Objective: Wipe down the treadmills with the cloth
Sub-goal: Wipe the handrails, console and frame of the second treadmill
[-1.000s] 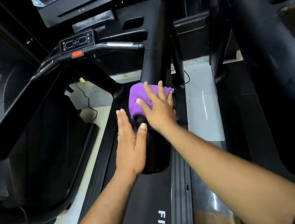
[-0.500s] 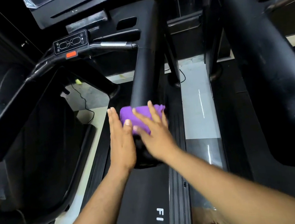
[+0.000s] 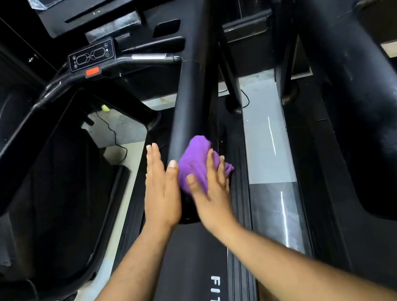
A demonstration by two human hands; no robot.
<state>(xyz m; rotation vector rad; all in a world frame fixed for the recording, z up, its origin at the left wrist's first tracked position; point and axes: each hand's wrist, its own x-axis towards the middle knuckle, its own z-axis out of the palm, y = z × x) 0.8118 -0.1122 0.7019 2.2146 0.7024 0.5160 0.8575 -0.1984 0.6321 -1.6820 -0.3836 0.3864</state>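
A purple cloth [image 3: 195,162] lies bunched on the lower end of a black treadmill handrail [image 3: 193,100]. My right hand [image 3: 210,187] presses the cloth onto the rail with fingers straight and spread. Flat against the rail's left side rests my left hand [image 3: 160,188], fingers straight, its thumb touching the cloth's edge. The rail runs up to the treadmill's console [image 3: 92,54] with a red button [image 3: 92,71]. Below the hands lies the treadmill's black belt deck [image 3: 192,278] with white lettering.
A second treadmill's wide black handrail [image 3: 369,105] fills the right side. The left handrail [image 3: 26,149] of this treadmill slants across the left. Between the machines is a strip of glossy floor [image 3: 267,156], and a cable [image 3: 114,136] runs over the floor at centre left.
Both hands and the cloth have slid down the handrail toward me. The cloth has bunched more under my right hand.
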